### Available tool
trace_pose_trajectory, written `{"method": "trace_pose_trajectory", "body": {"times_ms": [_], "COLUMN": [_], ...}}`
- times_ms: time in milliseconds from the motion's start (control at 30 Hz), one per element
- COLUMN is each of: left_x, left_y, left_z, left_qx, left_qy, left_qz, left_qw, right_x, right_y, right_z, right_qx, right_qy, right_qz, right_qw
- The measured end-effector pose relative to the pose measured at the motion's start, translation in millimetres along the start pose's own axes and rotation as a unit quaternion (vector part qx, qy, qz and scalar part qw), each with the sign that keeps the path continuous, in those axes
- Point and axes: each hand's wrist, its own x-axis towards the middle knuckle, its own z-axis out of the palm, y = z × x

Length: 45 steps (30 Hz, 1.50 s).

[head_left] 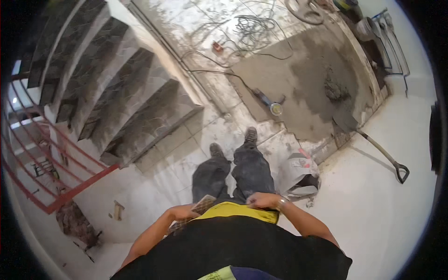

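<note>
At my waist, my left hand (183, 212) is closed around a flat brown strip with a pale grid pattern, which looks like a cut piece of tile (203, 204). Part of that strip lies behind my forearm. My right hand (262, 200) is curled against the yellow hem (238, 211) of my clothing, by the top of my trousers. What its fingers hold, if anything, is hidden. Ahead of my feet, a blue-bodied angle grinder (269, 103) with a round disc rests at the edge of the grey mortar patch (298, 74), its cord running back.
Tiled stairs (135, 88) rise at the left, above a red railing (84, 186). A pale bag (298, 175) stands right of my legs. Beyond it a shovel (380, 149) leans over the mortar's edge. Tangled cable (254, 30) lies farther off.
</note>
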Motion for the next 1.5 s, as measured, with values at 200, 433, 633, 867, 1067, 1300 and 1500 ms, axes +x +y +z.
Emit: {"method": "trace_pose_trajectory", "body": {"times_ms": [200, 433, 633, 867, 1067, 1300, 1500], "left_x": [85.7, 285.4, 339.8, 356.0, 368.5, 373.3, 382.3], "left_y": [65.3, 76.6, 92.7, 74.2, 65.8, 42.1, 51.1], "left_z": [-123.2, -439.1, -519.4, -561.4, -583.0, -579.2, -587.7], "left_qx": [0.148, 0.468, 0.506, 0.492, 0.568, 0.520, 0.519], "left_qy": [0.200, 0.441, 0.469, 0.513, 0.489, 0.521, 0.527], "left_qz": [-0.056, 0.134, 0.175, 0.220, 0.212, 0.276, 0.193], "left_qw": [0.967, 0.754, 0.703, 0.668, 0.627, 0.618, 0.645], "right_x": [156.7, 388.8, 443.8, 424.3, 455.6, 387.1, 318.6], "right_y": [25.5, 159.9, 157.0, 137.2, 217.9, 135.4, 42.2], "right_z": [-195.4, -576.8, -648.5, -624.2, -661.5, -575.6, -493.3], "right_qx": [0.314, 0.664, 0.794, 0.751, 0.723, 0.624, 0.420], "right_qy": [0.067, 0.457, 0.469, 0.539, 0.399, 0.501, 0.522], "right_qz": [-0.174, -0.273, -0.269, -0.247, -0.442, -0.452, -0.561], "right_qw": [0.931, 0.525, 0.278, 0.291, 0.351, 0.394, 0.487]}}
